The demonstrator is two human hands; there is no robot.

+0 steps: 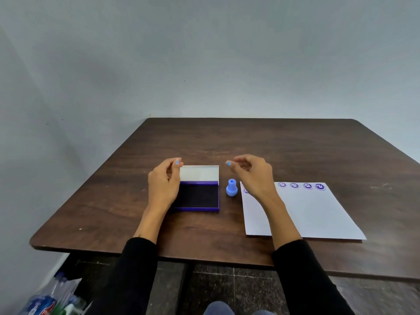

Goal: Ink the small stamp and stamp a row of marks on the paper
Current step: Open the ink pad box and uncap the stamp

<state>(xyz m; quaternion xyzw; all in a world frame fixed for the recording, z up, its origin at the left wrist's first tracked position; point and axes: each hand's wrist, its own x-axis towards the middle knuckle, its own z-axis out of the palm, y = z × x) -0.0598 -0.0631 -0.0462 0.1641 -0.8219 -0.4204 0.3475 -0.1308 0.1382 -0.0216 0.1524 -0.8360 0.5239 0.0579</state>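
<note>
Dark wood-grain bench (284,142) against a pale wall. Ink pad (197,196) lies open near the bench centre: purple case, dark pad surface facing up, white-lined lid (200,173) raised at the far side.

Small stamp (231,188), light blue, stands upright on the bench just right of the ink pad, between pad and paper. No hand touches it.

Paper (318,212), white sheet, lies flat on the right part of the bench. Row of purple smiley marks (301,185) along its far edge: four clear to the right of the right wrist, one more partly visible at the left end, the stretch between hidden by the hand. The rightmost mark looks darkest.

Left hand (164,181): at the left edge of the ink pad, thumb and forefinger pinched at the far left corner of the lid; cannot tell whether they actually grip it.

Right hand (252,176): raised over the near-left corner of the paper and beyond the stamp, fingers loosely curled, grasping nothing.

Black sleeves (302,273) on both forearms. Plastic bottles (50,298) on the floor at lower left.
</note>
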